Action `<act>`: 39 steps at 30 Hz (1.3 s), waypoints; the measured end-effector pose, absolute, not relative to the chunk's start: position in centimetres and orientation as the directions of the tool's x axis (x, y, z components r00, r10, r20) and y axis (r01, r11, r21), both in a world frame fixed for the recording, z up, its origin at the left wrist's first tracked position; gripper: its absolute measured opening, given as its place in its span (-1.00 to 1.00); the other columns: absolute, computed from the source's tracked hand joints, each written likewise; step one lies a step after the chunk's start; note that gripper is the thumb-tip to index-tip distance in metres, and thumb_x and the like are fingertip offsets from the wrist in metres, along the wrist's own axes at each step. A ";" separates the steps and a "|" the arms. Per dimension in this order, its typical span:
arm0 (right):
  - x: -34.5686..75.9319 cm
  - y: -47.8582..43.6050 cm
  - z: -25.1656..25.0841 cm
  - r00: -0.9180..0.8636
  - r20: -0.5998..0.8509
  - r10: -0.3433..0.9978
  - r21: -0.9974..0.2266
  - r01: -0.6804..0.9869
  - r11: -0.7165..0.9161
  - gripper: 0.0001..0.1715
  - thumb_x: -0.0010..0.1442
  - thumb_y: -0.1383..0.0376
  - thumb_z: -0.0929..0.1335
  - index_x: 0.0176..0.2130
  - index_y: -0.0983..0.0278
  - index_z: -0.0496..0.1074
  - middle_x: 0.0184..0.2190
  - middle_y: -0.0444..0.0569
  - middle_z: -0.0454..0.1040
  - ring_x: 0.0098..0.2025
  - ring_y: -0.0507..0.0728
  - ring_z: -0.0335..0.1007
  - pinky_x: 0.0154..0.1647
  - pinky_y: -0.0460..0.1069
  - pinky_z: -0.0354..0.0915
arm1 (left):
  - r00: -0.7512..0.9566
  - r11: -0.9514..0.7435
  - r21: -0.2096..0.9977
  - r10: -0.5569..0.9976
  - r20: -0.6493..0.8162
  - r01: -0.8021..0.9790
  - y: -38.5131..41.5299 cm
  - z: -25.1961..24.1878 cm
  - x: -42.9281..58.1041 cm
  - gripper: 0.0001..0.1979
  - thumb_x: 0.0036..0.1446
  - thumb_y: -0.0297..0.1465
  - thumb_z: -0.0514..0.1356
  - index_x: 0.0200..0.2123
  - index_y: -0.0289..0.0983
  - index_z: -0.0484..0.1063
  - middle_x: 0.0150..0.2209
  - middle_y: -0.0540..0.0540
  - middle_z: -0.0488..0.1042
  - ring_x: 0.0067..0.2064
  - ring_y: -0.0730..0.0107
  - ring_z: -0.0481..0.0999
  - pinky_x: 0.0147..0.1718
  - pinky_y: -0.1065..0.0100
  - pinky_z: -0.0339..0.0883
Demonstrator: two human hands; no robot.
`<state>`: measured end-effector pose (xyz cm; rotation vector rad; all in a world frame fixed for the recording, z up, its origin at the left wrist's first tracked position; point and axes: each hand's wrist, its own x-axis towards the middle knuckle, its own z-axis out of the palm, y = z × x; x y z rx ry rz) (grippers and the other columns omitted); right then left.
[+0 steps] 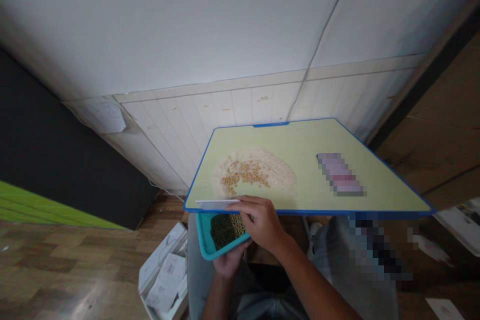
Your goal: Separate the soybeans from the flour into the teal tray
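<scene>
Left hand (228, 260) is clasping a teal tray (204, 240) of green and yellow beans from beneath, just under the table's (300, 145) near edge; right hand (262, 222), fingers bunched, is pinching a white card (215, 204) lying along that edge, near the rice-and-bean pile (255, 175)

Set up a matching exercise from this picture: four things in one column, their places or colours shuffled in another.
Things:
1. rice
2. tray
3. left hand
4. right hand

Places or colours:
A. under the tray, holding it up
B. heaped on the table, yellow beans on top
C. above the tray, at the table's near edge
D. teal, with green beans inside

Pairs: 1-B, 2-D, 3-A, 4-C.
</scene>
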<state>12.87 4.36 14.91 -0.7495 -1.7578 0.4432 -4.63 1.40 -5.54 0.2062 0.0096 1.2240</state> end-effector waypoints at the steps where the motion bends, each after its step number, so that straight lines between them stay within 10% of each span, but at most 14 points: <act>1: 13.0 4.2 15.0 -0.168 0.710 0.684 -0.637 0.261 0.726 -0.44 0.18 0.61 0.29 -0.13 0.11 0.72 -0.12 -0.07 0.77 -0.09 0.10 0.75 0.01 -0.03 0.61 | 0.350 0.330 0.172 0.931 0.103 -0.928 1.4 -5.5 -4.6 -0.45 0.48 -0.13 -0.14 0.32 0.05 0.50 0.50 -0.03 0.26 0.61 -0.09 -0.14 0.45 -0.48 -0.34; 12: 16.1 2.4 15.3 0.065 0.698 0.713 -0.697 0.290 0.656 -0.55 0.25 0.56 0.33 -0.19 0.15 0.72 -0.31 -0.07 0.75 -0.24 0.10 0.74 -0.20 -0.09 0.60 | 0.350 0.366 0.126 0.928 -0.130 -0.922 1.5 -6.6 -4.5 -0.43 0.45 -0.03 -0.04 0.41 0.04 0.37 0.56 -0.08 0.13 0.61 -0.24 -0.19 0.42 -0.58 -0.25; 39: 19.4 5.4 17.9 0.216 0.693 0.687 -0.705 0.402 0.585 -0.66 0.29 0.46 0.38 -0.18 0.12 0.72 -0.22 -0.08 0.77 -0.16 0.15 0.73 -0.10 0.02 0.59 | 0.494 0.460 0.256 0.865 0.086 -0.850 1.4 -8.4 -4.6 -0.33 0.44 0.07 -0.14 0.43 -0.01 0.35 0.62 -0.07 -0.05 0.62 -0.26 -0.26 0.46 -0.50 -0.37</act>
